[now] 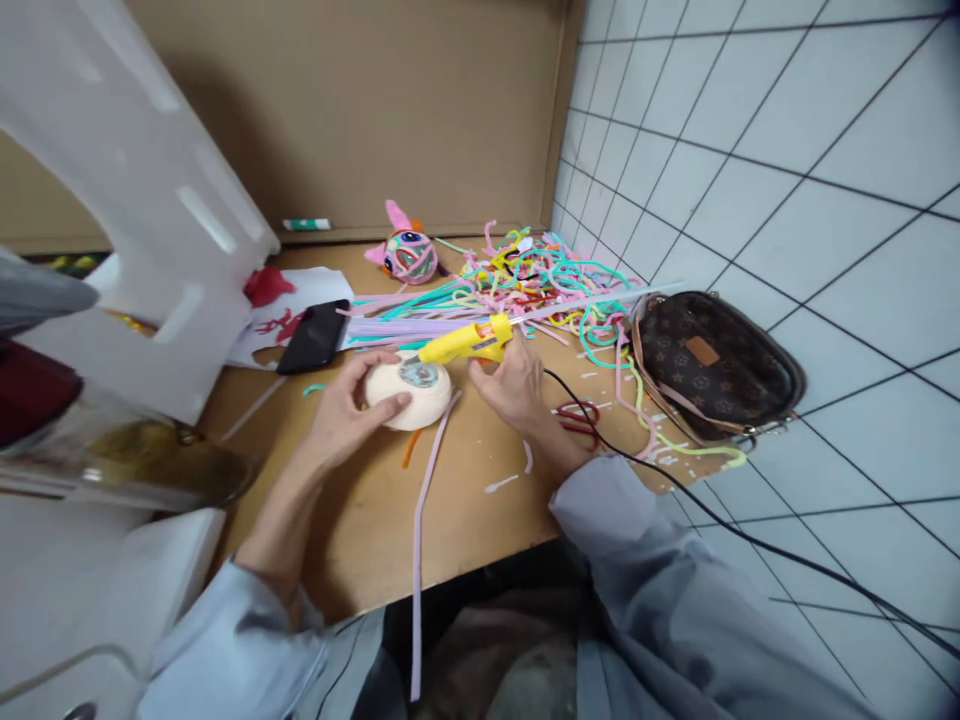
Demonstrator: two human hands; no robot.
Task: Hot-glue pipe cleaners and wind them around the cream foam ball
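My left hand [351,405] grips a cream-white ball [409,408] from its left side, thumb across the front. A round bluish patterned patch [422,374] shows on top of the ball. In my right hand [517,385] is a yellow hot glue gun [466,342], a long clear glue stick rising from its back end. The gun's nozzle points left and sits at the top of the ball, by the patch; whether it touches cannot be made out. A lilac pipe cleaner [424,520] runs from beside the ball over the table's front edge.
A tangle of coloured pipe cleaners [540,280] lies at the back, near a finished-looking pink-eared ball figure [409,255]. A black phone [313,336] is at left, red scissors [579,425] and a brown handbag [712,365] at right. The gun's black cord [675,478] trails right.
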